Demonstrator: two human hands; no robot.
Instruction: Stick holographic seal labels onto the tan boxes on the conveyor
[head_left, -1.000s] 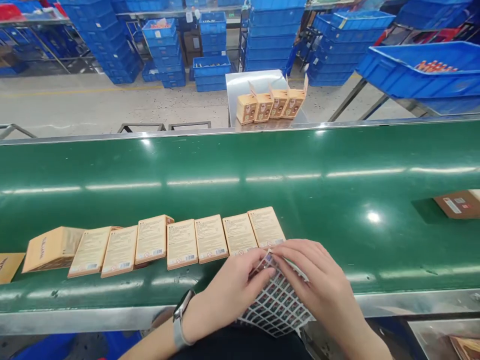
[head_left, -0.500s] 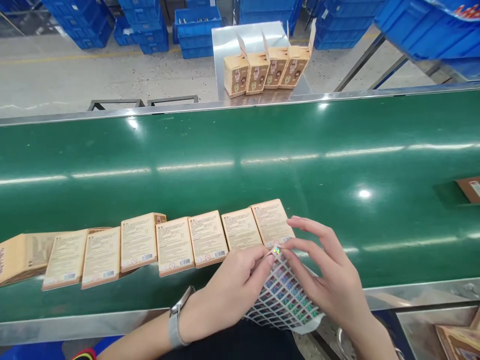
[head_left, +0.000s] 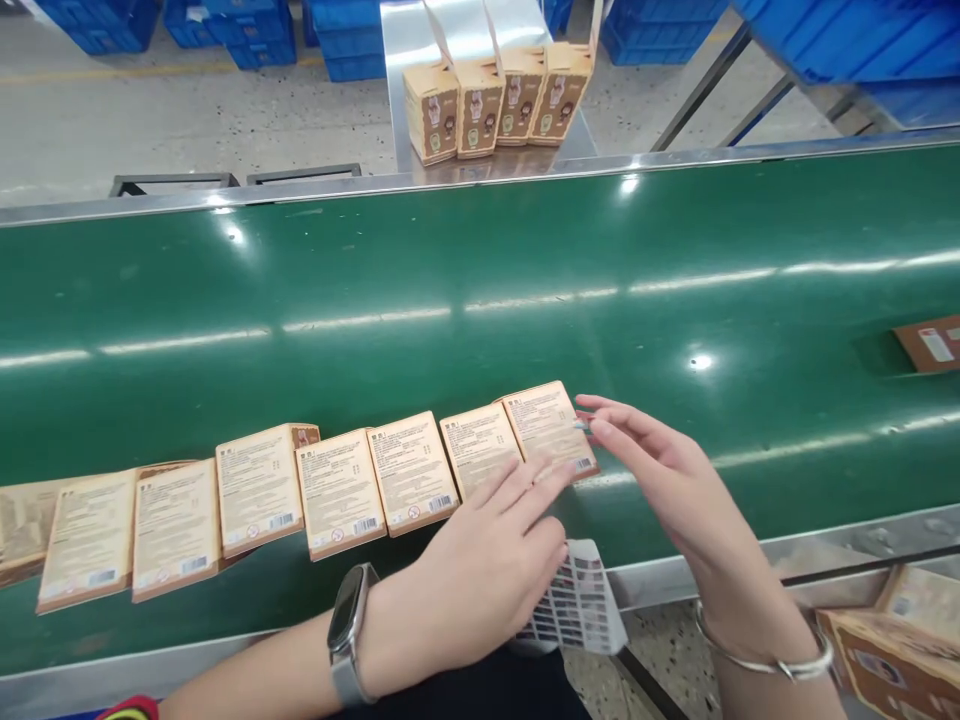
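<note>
My left hand (head_left: pixel 495 560), with a watch on its wrist, grips a sheet of small shiny stickers (head_left: pixel 581 605) that hangs over the belt's near edge. Its outer fingers reach over the lower part of the rightmost flat box (head_left: pixel 544 425). A tiny sticker (head_left: pixel 582 425) sits between the pinched thumb and fingertips of my right hand (head_left: pixel 649 455), beside that box's right edge. Several more tan printed boxes (head_left: pixel 341 490) lie in a row to the left, text side up, some touching or overlapping.
A green conveyor belt (head_left: pixel 375 260) with metal rails runs across. Upright tan boxes (head_left: pixel 480 105) with raised flaps stand on a metal stand beyond it. A brown box (head_left: pixel 930 343) lies at the far right. Blue crates (head_left: pixel 349 35) are behind; more boxes (head_left: pixel 892 650) lie lower right.
My right hand has moved up and away from the sheet with a small sticker. The sheet has dropped lower in my left hand, whose fingers now spread over the rightmost box. The view has shifted.
</note>
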